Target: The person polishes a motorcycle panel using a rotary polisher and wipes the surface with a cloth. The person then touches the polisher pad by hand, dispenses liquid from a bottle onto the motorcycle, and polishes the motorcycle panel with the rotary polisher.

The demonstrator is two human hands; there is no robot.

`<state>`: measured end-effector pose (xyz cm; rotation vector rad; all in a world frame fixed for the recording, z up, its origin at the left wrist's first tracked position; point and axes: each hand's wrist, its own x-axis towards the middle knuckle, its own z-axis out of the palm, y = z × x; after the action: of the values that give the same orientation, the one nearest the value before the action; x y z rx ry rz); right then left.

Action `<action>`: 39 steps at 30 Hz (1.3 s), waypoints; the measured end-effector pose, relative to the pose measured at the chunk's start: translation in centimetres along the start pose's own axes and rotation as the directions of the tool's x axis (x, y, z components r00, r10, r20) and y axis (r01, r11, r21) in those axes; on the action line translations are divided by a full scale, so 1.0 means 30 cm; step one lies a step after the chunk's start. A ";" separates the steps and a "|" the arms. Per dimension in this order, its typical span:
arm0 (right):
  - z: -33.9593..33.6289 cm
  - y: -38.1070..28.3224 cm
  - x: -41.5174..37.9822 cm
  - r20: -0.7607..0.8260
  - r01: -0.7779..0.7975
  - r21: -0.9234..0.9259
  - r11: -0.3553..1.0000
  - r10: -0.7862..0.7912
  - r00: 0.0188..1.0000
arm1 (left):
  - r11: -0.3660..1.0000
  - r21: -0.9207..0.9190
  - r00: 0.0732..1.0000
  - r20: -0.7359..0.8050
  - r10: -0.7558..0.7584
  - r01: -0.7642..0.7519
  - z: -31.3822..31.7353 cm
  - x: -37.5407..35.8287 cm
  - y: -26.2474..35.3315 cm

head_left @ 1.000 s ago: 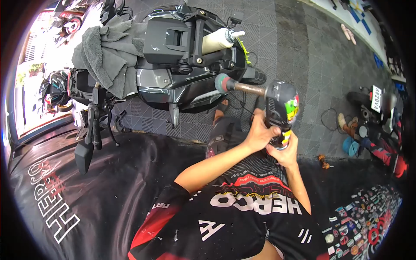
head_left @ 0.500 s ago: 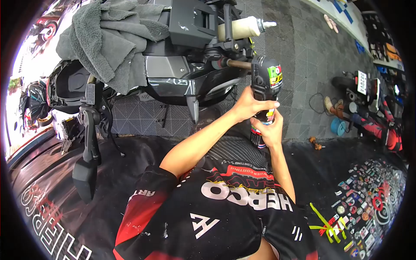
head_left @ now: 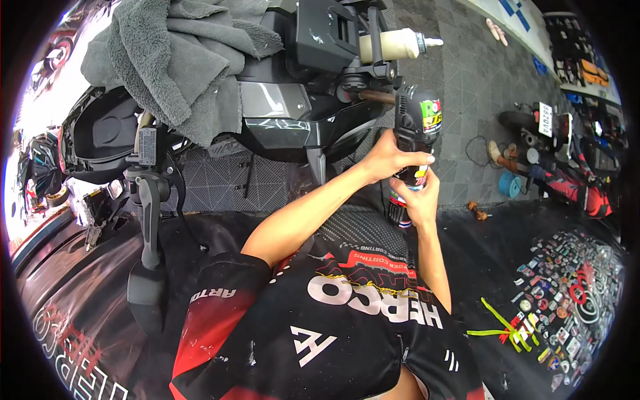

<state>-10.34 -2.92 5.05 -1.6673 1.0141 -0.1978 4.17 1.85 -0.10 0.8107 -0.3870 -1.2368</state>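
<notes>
My left hand (head_left: 393, 160) is wrapped round the grip of a black cordless impact wrench (head_left: 415, 123) with bright stickers on its head. Just below, my right hand (head_left: 421, 197) closes round the lower part of the same tool, near its base (head_left: 399, 215). From the wrench's nose a brownish metal shaft (head_left: 378, 97) runs left to the dark motorcycle (head_left: 280, 133). Where the shaft meets the motorcycle cannot be made out clearly. A cream bottle with a pointed nozzle (head_left: 393, 47) lies sideways on the motorcycle, above the shaft.
A grey towel (head_left: 173, 60) drapes over the motorcycle. At the left hangs a black jointed arm (head_left: 150, 227) with a broad end. Grey tiles (head_left: 460, 127) cover the floor. A person in red and black (head_left: 573, 187) is at the right, near another motorcycle (head_left: 547, 127) and a blue spool (head_left: 510, 185).
The motorcycle, towel and bottle appear slightly lower and farther right as the view shifts. Both hands keep their hold on the impact wrench, which appears slightly farther right.
</notes>
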 end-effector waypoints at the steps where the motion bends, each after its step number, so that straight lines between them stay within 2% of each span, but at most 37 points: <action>1: 0.002 -0.007 0.002 -0.013 0.002 0.021 1.000 -0.002 1.000 | 1.000 0.000 1.000 0.003 -0.015 0.015 0.001 0.005 0.000; 6: 0.017 -0.018 0.009 -0.061 -0.007 0.056 0.998 0.011 0.998 | 0.998 -0.041 0.999 0.011 -0.044 0.044 -0.002 0.022 0.016; 18: 0.035 -0.051 -0.016 -0.087 0.018 -0.092 0.996 -0.027 0.996 | 0.995 -0.093 0.999 0.017 -0.036 0.037 -0.015 0.004 -0.002; 32: 0.059 -0.086 -0.038 -0.051 0.068 -0.055 0.996 -0.071 0.996 | 0.990 -0.140 1.000 0.002 0.021 -0.020 -0.009 -0.056 0.054; 39: 0.050 -0.083 -0.028 -0.064 0.042 -0.070 0.997 -0.046 0.997 | 0.994 -0.111 1.000 0.009 -0.024 0.024 -0.019 -0.032 0.023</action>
<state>-8.69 -1.22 6.95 -1.7565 1.0441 -0.2509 4.72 3.00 0.15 0.7172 -0.3129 -1.2729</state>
